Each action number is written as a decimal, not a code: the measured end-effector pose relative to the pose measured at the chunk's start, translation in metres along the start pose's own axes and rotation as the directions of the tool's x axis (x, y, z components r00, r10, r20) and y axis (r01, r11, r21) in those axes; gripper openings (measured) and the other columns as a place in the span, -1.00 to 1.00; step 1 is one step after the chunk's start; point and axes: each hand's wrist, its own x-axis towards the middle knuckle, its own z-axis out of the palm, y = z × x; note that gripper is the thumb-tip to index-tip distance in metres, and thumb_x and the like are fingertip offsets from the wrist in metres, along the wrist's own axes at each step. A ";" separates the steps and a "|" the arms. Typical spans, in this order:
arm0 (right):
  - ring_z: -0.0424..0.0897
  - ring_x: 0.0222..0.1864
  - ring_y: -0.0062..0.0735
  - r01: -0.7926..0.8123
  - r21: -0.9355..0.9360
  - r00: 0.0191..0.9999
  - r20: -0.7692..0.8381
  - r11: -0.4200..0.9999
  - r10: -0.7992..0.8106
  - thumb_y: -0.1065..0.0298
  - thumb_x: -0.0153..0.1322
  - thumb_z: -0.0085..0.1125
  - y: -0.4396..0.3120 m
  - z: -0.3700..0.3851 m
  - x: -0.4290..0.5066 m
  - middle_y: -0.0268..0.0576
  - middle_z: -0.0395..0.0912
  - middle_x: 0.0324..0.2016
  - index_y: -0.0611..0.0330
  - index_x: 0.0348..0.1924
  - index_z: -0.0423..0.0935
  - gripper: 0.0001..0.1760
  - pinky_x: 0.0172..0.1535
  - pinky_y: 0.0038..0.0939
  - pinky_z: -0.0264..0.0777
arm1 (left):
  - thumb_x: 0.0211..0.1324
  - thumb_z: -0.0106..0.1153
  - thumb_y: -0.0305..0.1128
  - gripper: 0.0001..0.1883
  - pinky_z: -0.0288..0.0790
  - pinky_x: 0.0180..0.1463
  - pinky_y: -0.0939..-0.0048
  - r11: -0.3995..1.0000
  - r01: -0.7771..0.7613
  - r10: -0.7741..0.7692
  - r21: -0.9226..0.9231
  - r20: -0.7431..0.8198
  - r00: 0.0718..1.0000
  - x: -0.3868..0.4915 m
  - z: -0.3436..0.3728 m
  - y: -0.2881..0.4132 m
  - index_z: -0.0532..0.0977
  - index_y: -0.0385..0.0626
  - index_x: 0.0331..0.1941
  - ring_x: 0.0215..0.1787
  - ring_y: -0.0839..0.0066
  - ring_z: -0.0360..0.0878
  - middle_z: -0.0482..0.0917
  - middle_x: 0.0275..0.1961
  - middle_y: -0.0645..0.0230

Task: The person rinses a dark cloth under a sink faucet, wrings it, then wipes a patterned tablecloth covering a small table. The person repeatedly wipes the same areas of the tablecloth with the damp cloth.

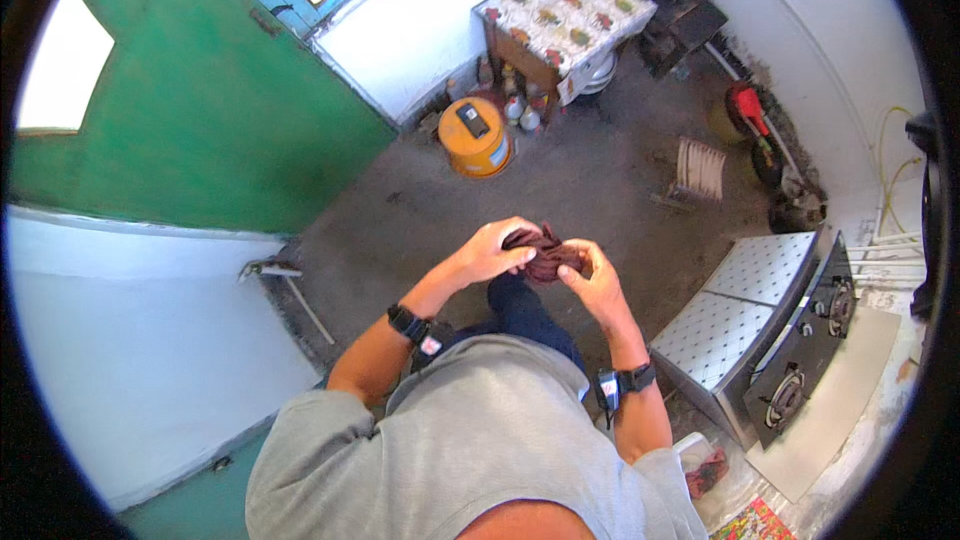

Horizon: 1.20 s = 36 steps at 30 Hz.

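Observation:
A bunched dark-red cloth (546, 255) is gathered between my two hands, in front of my body and above the floor. My left hand (498, 249) grips its left side, with the thumb lying across the folds. On the right side, my right hand (592, 274) pinches the cloth between thumb and curled fingers. The folds hide some fingertips of both hands. Each wrist wears a dark strap with a small device on it.
A yellow bucket (480, 165) with a phone (472, 121) on top stands ahead, beside a table (570, 7) with a patterned cover. To the right are a gas stove (814, 345) on a counter and a small stool (699, 169). A green door (225, 105) is at left.

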 end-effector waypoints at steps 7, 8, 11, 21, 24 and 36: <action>0.64 0.08 -0.34 -0.024 -0.231 1.000 0.011 0.973 0.028 0.15 0.44 0.46 -0.016 -0.004 0.051 -0.15 0.66 0.03 0.19 0.20 0.53 -0.45 0.21 -0.28 0.49 | 0.38 0.32 -0.31 -0.63 0.58 -0.10 0.48 0.996 0.087 -0.086 -0.017 0.063 0.994 0.046 -0.034 0.028 0.54 -0.22 0.16 -0.09 0.59 0.63 0.67 -0.04 0.31; 0.64 0.07 -0.34 -0.007 -0.235 1.000 0.010 0.972 0.010 0.14 0.42 0.48 -0.021 -0.006 0.058 -0.16 0.66 0.02 0.18 0.17 0.54 -0.45 0.19 -0.28 0.50 | 0.38 0.32 -0.31 -0.63 0.58 -0.09 0.49 0.997 0.070 -0.068 -0.041 0.039 0.997 0.050 -0.036 0.031 0.54 -0.21 0.16 -0.07 0.58 0.63 0.67 -0.03 0.31; 0.66 0.04 -0.35 -0.029 -0.293 1.000 -0.018 0.956 0.024 0.11 0.38 0.53 -0.036 -0.015 0.075 -0.18 0.67 -0.02 0.17 0.10 0.56 -0.46 0.14 -0.27 0.53 | 0.36 0.35 -0.27 -0.59 0.60 -0.08 0.49 0.992 0.050 -0.051 -0.115 0.001 0.999 0.061 -0.039 0.040 0.54 -0.19 0.18 0.00 0.56 0.64 0.67 0.05 0.32; 0.65 -0.14 -0.48 -0.001 -0.319 0.978 -0.196 0.948 -0.065 0.14 0.41 0.49 -0.067 -0.050 0.112 -0.23 0.66 -0.16 0.19 -0.02 0.57 -0.57 -0.01 -0.35 0.58 | 0.43 0.28 -0.22 -0.64 0.53 -0.21 0.52 0.984 0.103 -0.092 -0.144 0.082 0.992 0.140 -0.058 0.066 0.55 -0.20 0.13 -0.13 0.66 0.59 0.67 -0.03 0.39; 0.67 -0.12 -0.48 -0.095 -0.234 0.973 -0.226 0.968 0.041 0.18 0.40 0.50 -0.080 -0.059 0.133 -0.19 0.70 -0.18 0.22 -0.06 0.59 -0.60 0.01 -0.36 0.56 | 0.45 0.26 -0.16 -0.61 0.51 -0.21 0.53 0.981 0.106 -0.090 -0.163 0.100 0.991 0.168 -0.070 0.076 0.55 -0.20 0.14 -0.13 0.68 0.58 0.67 -0.03 0.40; 0.63 -0.11 -0.51 -0.031 -0.056 0.911 -0.412 0.998 0.005 0.26 0.45 0.45 -0.128 -0.118 0.228 -0.24 0.68 -0.18 0.29 -0.07 0.57 -0.66 0.01 -0.37 0.54 | 0.38 0.22 0.21 -0.20 0.47 0.35 0.13 0.912 0.232 -0.077 -0.337 0.416 0.906 0.300 -0.096 0.112 0.35 -0.16 0.44 0.37 0.34 0.50 0.53 0.34 0.23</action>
